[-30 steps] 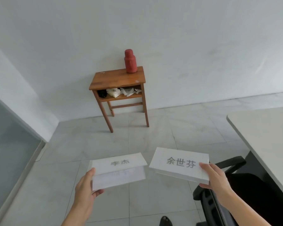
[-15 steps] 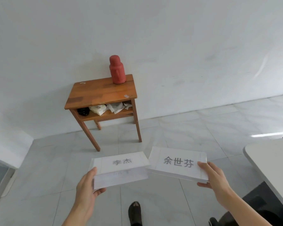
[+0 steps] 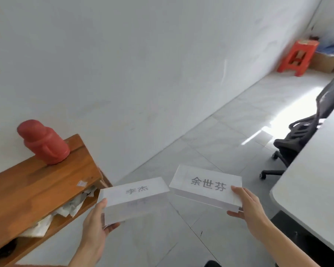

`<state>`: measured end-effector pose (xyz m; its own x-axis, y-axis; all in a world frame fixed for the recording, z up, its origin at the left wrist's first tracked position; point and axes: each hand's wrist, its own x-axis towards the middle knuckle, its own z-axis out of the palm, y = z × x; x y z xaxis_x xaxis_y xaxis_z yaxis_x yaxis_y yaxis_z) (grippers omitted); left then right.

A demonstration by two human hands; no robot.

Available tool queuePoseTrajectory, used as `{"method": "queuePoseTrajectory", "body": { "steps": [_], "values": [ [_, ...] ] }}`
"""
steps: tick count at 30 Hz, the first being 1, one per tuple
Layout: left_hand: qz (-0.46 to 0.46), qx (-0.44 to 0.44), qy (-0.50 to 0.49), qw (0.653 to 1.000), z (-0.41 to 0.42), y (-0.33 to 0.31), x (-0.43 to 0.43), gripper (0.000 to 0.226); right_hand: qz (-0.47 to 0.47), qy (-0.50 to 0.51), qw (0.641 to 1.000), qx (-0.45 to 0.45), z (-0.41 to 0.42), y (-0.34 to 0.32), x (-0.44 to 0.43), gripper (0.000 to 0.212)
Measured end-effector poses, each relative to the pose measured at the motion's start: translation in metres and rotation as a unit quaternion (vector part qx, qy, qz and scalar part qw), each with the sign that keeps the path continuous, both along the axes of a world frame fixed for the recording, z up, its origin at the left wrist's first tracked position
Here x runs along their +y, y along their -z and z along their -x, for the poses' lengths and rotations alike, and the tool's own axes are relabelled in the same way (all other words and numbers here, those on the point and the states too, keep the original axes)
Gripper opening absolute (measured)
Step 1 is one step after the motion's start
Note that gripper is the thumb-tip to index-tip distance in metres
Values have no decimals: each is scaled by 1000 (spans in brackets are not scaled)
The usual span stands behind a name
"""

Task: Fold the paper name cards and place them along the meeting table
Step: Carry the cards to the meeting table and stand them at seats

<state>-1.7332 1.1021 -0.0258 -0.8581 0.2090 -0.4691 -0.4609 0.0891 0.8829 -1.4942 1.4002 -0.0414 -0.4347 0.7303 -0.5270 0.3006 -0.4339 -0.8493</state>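
Observation:
I hold one folded white paper name card in each hand, above the tiled floor. My left hand (image 3: 95,226) grips the lower left corner of the left name card (image 3: 135,195), which bears two printed characters. My right hand (image 3: 248,206) grips the right end of the right name card (image 3: 204,185), printed with three characters. The two cards sit side by side, almost touching. The grey meeting table (image 3: 314,182) runs along the right edge of the view, just right of my right hand.
A small wooden side table (image 3: 37,185) stands close on the left, with a red flask (image 3: 43,142) on top and crumpled paper on its shelf. A black office chair (image 3: 305,135) stands by the meeting table. A red stool (image 3: 297,56) and cardboard boxes sit far right.
The view has swung right and tilted: the wooden table slid to the left edge, and the meeting table, chair and red stool came into view. Both hands still hold their cards.

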Motion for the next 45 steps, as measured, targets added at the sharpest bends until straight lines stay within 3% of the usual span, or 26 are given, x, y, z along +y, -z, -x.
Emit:
{"method": "queuePoseTrajectory", "body": {
  "steps": [6, 14, 25, 32, 34, 36, 39, 43, 45],
  "values": [
    [0, -11, 79, 997, 88, 20, 137, 42, 3, 72, 997, -7, 47, 21, 95, 25],
    [6, -11, 140, 990, 180, 4, 320, 26, 14, 150, 989, -1, 112, 14, 255, 16],
    [-10, -32, 281, 959, 259, 18, 595, 22, -30, 275, 961, -1, 143, 17, 431, 24],
    [-29, -25, 424, 905, 313, 6, 801, 32, -45, 401, 915, 14, 163, 6, 527, 33],
    [-30, -21, 476, 879, 312, 1, 858, 37, -46, 436, 898, 17, 165, -5, 547, 46],
    [-35, -26, 519, 854, 299, -8, 909, 35, -50, 473, 879, 15, 161, -13, 563, 48],
    [-52, -42, 569, 819, 269, -17, 979, 30, -66, 523, 849, 19, 140, -17, 591, 28],
    [-59, -54, 614, 785, 219, -18, 1066, 25, -76, 567, 819, 38, 104, -18, 636, 47],
    [-60, -57, 629, 773, 192, -23, 1108, 25, -82, 589, 803, 50, 82, -17, 662, 39]
  ]
}}
